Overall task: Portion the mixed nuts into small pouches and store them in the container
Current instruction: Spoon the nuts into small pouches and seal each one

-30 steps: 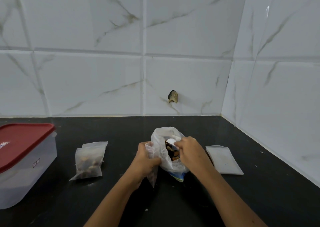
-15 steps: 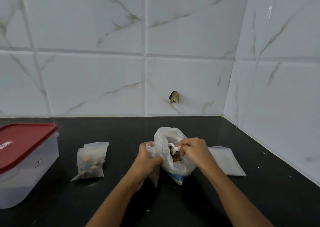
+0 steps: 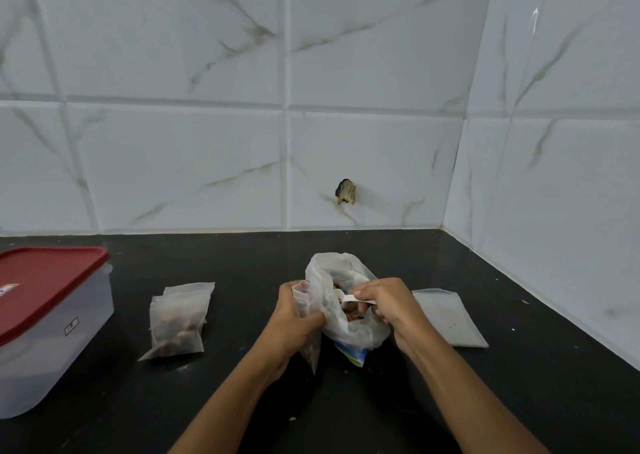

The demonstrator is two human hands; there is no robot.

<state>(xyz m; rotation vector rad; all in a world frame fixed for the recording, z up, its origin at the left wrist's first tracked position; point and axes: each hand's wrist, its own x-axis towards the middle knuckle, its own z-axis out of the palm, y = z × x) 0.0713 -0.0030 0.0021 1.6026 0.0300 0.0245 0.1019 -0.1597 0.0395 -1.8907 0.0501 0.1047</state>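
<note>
Right hand (image 3: 391, 310) raised spoon (image 3: 356, 298) in bag (image 3: 329, 270) (nuts (image 3: 350, 316) inside).

light: soft, even | glare: streaks on wall tiles (image 3: 535, 20) | edges: wide-angle bowing | focus: slightly soft

The countertop (image 3: 450, 401) is glossy black with faint pale specks. The wall tiles (image 3: 173, 159) are white, veined with grey-gold marble streaks. A dark brown and tan chip (image 3: 345, 192) marks them at 12 o'clock. At 9 o'clock the container (image 3: 52, 356) is cloudy clear under a red lid (image 3: 45, 280). The filled pouches (image 3: 187, 297) are frosted over brown nuts (image 3: 173, 332). The bag (image 3: 332, 270) is milky white, printed blue-green at its base. The spoon (image 3: 349, 297) is white. At 3 o'clock the empty pouch (image 3: 446, 315) is frosted grey.
</note>
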